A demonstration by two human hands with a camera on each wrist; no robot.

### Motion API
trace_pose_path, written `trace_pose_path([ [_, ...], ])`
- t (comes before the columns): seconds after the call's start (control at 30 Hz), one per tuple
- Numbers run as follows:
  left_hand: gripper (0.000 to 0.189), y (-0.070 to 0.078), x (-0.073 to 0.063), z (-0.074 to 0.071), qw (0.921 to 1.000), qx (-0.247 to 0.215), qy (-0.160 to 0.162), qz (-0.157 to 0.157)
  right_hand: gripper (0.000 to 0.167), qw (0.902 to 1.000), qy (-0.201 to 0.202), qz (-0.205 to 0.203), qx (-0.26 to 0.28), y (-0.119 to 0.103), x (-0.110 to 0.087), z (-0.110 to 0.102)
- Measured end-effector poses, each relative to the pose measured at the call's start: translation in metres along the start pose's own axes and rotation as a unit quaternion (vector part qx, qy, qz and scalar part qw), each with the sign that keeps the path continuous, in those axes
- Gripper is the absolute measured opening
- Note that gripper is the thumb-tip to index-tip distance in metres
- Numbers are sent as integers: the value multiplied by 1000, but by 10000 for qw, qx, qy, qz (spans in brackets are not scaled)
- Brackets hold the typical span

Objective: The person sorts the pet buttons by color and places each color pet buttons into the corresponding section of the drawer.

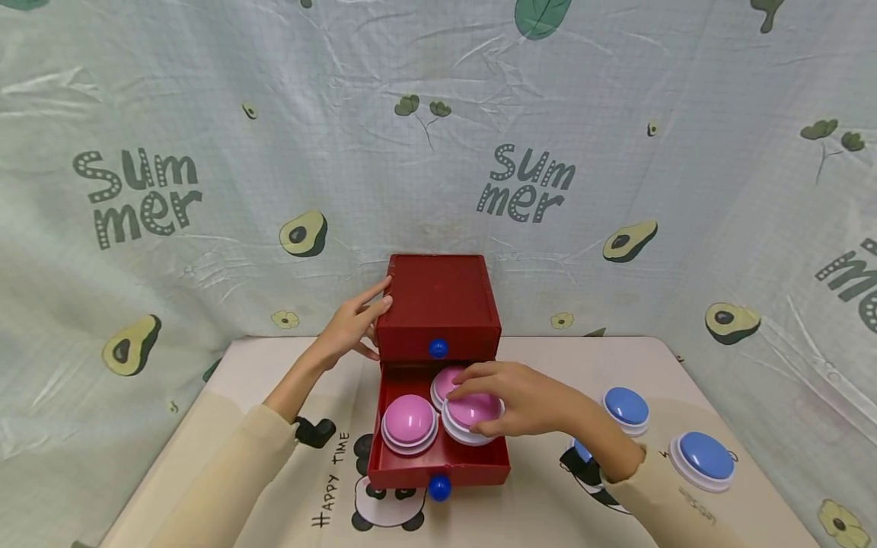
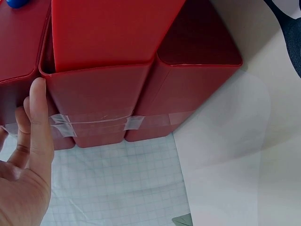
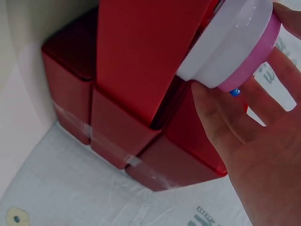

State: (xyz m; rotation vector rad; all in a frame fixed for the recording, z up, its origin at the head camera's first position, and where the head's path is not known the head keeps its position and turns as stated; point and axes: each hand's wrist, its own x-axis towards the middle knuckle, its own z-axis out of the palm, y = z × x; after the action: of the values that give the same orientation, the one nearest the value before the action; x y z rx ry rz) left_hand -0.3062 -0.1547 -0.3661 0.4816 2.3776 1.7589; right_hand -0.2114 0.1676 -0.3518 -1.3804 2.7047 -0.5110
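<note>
A red drawer unit (image 1: 441, 293) stands against the back curtain, with its middle drawer (image 1: 404, 478) pulled out. Inside, one pink push button (image 1: 409, 418) sits at the front left and another pink push button (image 1: 444, 383) lies farther back, partly covered. My right hand (image 1: 521, 396) grips a third pink push button (image 3: 244, 52) by its rim over the drawer's right side, tilted in the right wrist view. My left hand (image 1: 348, 329) touches the unit's left side, fingers (image 2: 40, 117) extended along the upper box.
Two blue push buttons (image 1: 626, 408) (image 1: 702, 459) lie on the table's right side; a third blue button (image 1: 582, 450) is partly hidden by my right forearm. Blue knobs (image 1: 438, 348) mark the drawer fronts. Clear tape (image 2: 134, 123) binds the stacked boxes. A printed curtain (image 1: 384, 167) hangs behind.
</note>
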Motion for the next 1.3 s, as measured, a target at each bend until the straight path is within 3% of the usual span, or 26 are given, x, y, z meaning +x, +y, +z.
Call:
trace_pose_path([
  [0.27, 61, -2, 0, 0, 10000, -20, 29, 40, 44, 9991, -342, 20, 242, -7, 8, 8],
  [0.47, 61, -2, 1, 0, 10000, -20, 18, 48, 45, 9988, -472, 102, 120, -4, 9, 14],
  [0.93, 62, 0, 1, 0, 10000, -47, -25, 43, 44, 9984, -551, 97, 9, -6, 12, 18],
  [1.3, 61, 0, -1, 0, 10000, 6, -10, 45, 40, 9986, -305, -69, -426, -3, 11, 25],
])
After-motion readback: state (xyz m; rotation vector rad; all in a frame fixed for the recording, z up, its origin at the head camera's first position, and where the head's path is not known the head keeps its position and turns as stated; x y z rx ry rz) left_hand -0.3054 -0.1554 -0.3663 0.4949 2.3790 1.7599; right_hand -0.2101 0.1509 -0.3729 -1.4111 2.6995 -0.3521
